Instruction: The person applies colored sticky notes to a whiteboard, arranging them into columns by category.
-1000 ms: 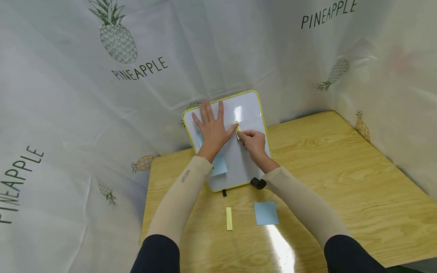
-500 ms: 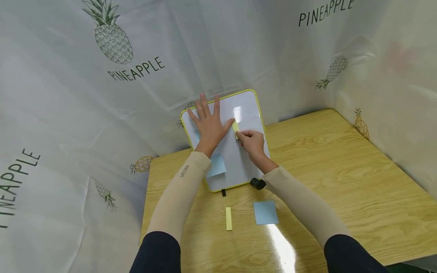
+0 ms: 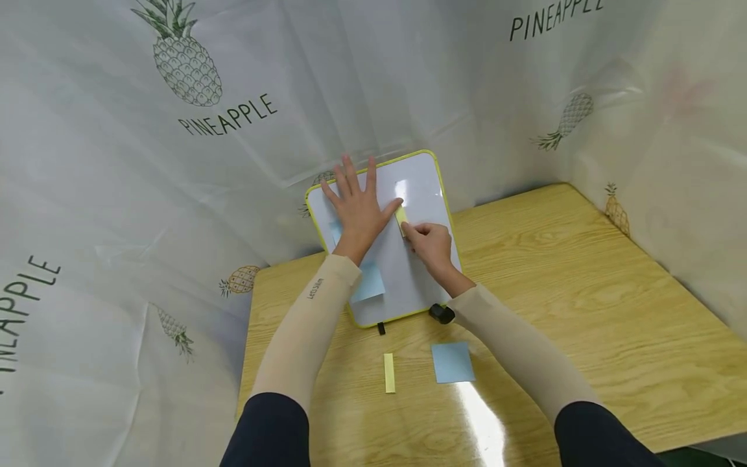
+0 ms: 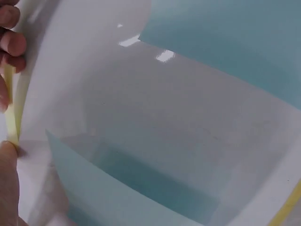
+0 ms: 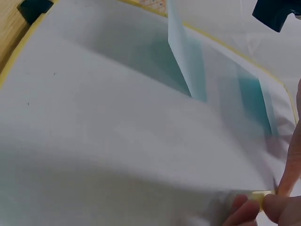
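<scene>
A small whiteboard with a yellow rim leans against the curtain. My left hand lies spread on its upper left, fingertips past the top edge and the thumb on the upper end of a narrow yellow sticky note. The lower end of that strip is pinched between thumb and fingers of my right hand; in the left wrist view the yellow strip runs between both hands. Two blue sticky notes hang on the board's left side, the lower one standing off the surface and the upper one partly behind my left hand.
On the wooden table in front of the board lie another yellow strip and a blue sticky note. A black foot shows under the board's lower edge. A pineapple-print curtain stands behind the table.
My left thumb has slid slightly up toward the top end of the yellow strip. The right hand keeps its pinch on the lower end. The head view has shifted slightly.
</scene>
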Tool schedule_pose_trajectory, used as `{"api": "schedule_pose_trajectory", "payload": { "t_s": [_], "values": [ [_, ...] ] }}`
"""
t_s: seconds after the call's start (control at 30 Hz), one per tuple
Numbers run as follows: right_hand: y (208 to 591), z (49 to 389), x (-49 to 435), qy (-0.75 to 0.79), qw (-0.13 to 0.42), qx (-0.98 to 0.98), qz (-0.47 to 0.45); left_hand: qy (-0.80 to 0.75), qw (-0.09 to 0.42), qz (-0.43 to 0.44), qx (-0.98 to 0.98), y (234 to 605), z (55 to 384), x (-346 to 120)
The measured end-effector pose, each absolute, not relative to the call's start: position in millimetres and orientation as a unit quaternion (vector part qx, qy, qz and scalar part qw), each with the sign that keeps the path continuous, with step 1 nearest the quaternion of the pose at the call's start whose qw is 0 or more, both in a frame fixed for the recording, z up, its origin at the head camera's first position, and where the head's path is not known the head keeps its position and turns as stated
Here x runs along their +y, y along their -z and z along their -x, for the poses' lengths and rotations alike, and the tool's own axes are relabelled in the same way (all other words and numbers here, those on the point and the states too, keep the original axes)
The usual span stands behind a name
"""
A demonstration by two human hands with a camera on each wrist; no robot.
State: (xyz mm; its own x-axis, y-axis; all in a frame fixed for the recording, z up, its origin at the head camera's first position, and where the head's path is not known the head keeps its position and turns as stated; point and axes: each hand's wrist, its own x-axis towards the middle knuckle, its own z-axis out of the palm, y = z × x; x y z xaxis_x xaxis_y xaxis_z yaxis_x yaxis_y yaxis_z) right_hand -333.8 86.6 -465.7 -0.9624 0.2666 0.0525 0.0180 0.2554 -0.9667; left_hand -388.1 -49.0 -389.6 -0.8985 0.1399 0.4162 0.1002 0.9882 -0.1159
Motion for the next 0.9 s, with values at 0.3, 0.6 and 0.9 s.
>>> {"api": "schedule_pose_trajectory", "payload": {
  "t_s": [0.3, 0.6, 0.9],
  "values": [
    [457, 343, 88, -0.446, 0.267, -0.849, 0.097, -0.051, 0.224, 0.062, -0.971, 394, 393, -54],
    [460, 354, 93, -0.428, 0.273, -0.854, 0.111, -0.060, 0.236, 0.069, -0.968, 393, 393, -53],
    [464, 352, 95, -0.442, 0.244, -0.856, 0.106, -0.059, 0.222, 0.064, -0.971, 392, 393, -53]
  ]
}}
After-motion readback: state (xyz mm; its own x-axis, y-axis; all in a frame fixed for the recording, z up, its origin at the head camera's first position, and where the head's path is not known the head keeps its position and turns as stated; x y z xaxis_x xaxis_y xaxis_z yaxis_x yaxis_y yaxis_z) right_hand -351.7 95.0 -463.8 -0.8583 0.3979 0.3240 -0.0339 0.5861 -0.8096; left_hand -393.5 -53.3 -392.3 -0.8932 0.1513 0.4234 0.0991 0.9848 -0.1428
